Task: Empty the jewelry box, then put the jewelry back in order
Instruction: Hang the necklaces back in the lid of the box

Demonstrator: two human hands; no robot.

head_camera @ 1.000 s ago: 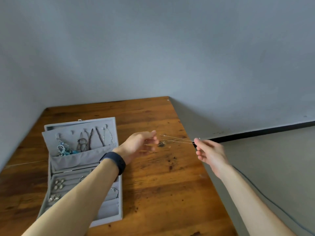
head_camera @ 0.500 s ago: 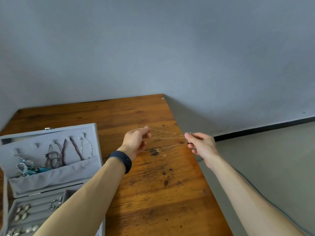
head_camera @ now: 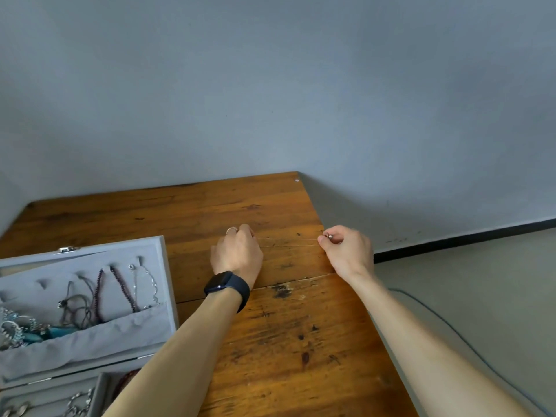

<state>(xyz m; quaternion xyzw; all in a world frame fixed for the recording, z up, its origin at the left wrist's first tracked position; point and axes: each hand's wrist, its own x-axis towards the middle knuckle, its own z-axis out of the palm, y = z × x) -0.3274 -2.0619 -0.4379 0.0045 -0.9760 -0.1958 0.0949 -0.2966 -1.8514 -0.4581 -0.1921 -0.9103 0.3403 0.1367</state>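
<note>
A thin silver chain necklace (head_camera: pixel 288 241) is stretched low over the wooden table (head_camera: pixel 270 341) between my two hands. My left hand (head_camera: pixel 237 254), with a dark watch on the wrist, pinches its left end, fingers curled down toward the table. My right hand (head_camera: pixel 346 248) pinches the right end, where a small bead shows at my fingertips, near the table's right edge. The grey jewelry box (head_camera: pixel 162 266) stands open at the left. Its lid holds several hanging necklaces and bracelets (head_camera: pixel 114 290) above a pocket. My left forearm hides part of the lower tray.
A small ring (head_camera: pixel 231 230) lies on the table just beyond my left hand's fingers. The lower tray holds rings and bracelets (head_camera: pixel 75 401). A grey wall stands behind the table. A cable (head_camera: pixel 445 323) runs along the floor at the right.
Both hands have lowered the stretched necklace toward the table top. The view has shifted, so the jewelry box sits further to the lower left.
</note>
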